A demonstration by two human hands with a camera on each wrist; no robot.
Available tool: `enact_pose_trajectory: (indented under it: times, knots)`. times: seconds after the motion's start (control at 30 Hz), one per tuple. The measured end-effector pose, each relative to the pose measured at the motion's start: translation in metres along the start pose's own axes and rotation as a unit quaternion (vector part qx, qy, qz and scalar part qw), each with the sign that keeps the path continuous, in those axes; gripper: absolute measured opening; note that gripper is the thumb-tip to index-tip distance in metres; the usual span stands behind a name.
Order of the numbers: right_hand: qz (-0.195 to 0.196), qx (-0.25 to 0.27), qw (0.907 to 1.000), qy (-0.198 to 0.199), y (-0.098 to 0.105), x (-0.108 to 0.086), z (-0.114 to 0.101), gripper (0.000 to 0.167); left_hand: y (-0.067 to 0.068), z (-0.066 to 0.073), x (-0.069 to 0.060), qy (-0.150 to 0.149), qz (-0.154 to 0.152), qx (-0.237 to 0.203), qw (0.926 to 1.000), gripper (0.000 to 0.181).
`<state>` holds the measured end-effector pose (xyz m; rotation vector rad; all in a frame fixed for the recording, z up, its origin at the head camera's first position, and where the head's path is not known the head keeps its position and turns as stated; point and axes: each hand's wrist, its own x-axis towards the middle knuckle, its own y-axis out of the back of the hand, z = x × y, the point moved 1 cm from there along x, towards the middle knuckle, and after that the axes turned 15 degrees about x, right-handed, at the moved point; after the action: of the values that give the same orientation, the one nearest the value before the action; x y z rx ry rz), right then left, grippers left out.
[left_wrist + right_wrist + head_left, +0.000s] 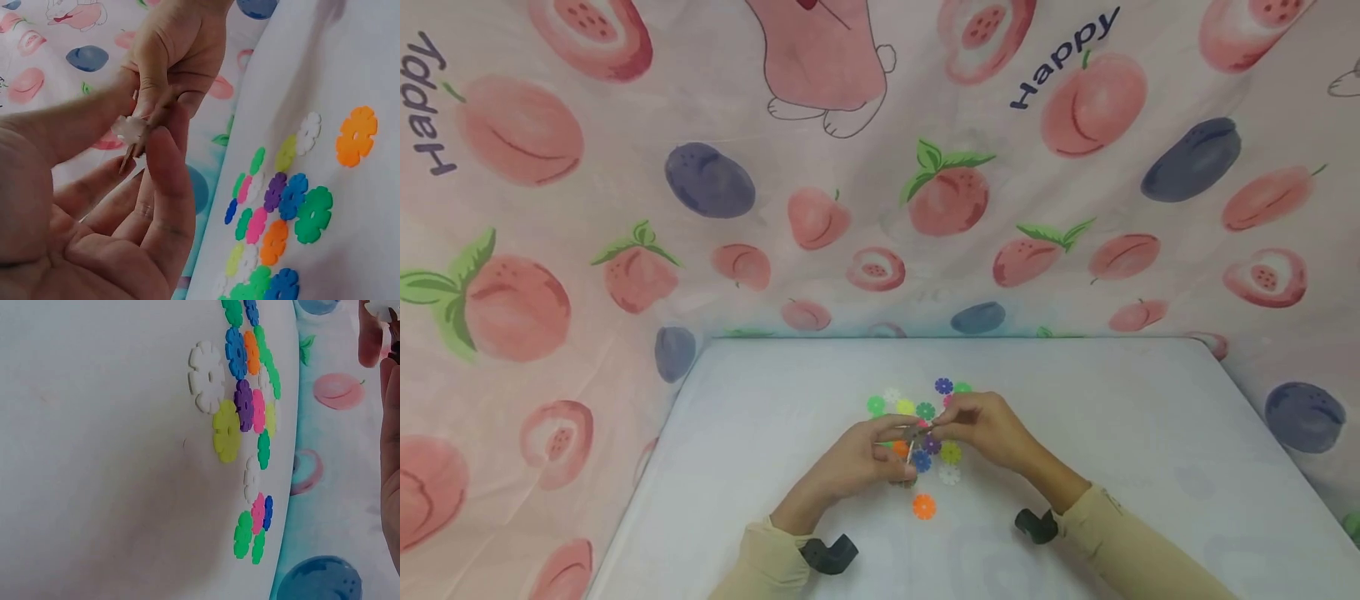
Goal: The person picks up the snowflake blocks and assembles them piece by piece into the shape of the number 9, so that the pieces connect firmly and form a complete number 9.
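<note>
Above the table, my left hand (pixel 861 458) and right hand (pixel 988 427) meet over a small joined piece of flower-shaped plastic discs. A whitish disc (pixel 129 130) and a brown disc (pixel 161 115), seen nearly edge-on, make up this piece in the left wrist view. My left thumb and fingers hold it from one side, while the right thumb and fingertips pinch the other. Exactly how the discs slot together is blurred. At the right edge of the right wrist view, only part of the right hand (pixel 390 450) appears.
Flower-shaped discs in several colours lie loosely on the white table (pixel 760 400), beneath and beyond the hands. An orange disc (pixel 924 507) lies nearest me, apart from the others. Behind the table hangs a fruit-print cloth (pixel 865 183). Both wrists wear black mounts.
</note>
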<state>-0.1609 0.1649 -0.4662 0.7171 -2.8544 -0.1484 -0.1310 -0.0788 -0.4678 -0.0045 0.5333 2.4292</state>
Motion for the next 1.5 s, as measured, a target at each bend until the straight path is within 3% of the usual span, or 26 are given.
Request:
enact_pose_trajectory:
  times: [0.2,0.47,0.63,0.83,0.97,1.1,1.5]
  knots:
    - [-0.004,0.014,0.9998,-0.016,0.001,0.001,0.004,0.01,-0.005,-0.004,0.003,0.009,0.027,-0.008,0.9995,0.039]
    - [0.021,-0.045,0.9954,-0.082,0.007,0.002,0.013,0.016,-0.003,-0.006,-0.001,0.05,0.056,-0.029,0.9967,0.036]
    - [0.017,-0.09,0.9859,-0.14,0.012,0.004,0.015,0.019,0.0,-0.01,0.001,0.074,0.069,-0.039,0.9941,0.023]
    - [-0.014,-0.188,0.9696,-0.156,0.012,0.005,0.025,0.006,0.002,-0.011,0.001,0.085,0.08,-0.043,0.9922,0.013]
    - [-0.024,-0.225,0.9567,-0.183,0.009,0.003,0.03,0.011,0.001,-0.015,0.002,0.086,0.075,-0.055,0.9919,0.013]
    - [-0.031,-0.242,0.9531,-0.18,0.008,0.002,0.032,0.017,0.002,-0.018,0.003,0.082,0.072,-0.049,0.9928,0.011]
    - [-0.043,-0.231,0.9547,-0.182,0.013,0.005,0.042,0.023,0.006,-0.02,0.005,0.075,0.063,-0.025,0.9949,0.014]
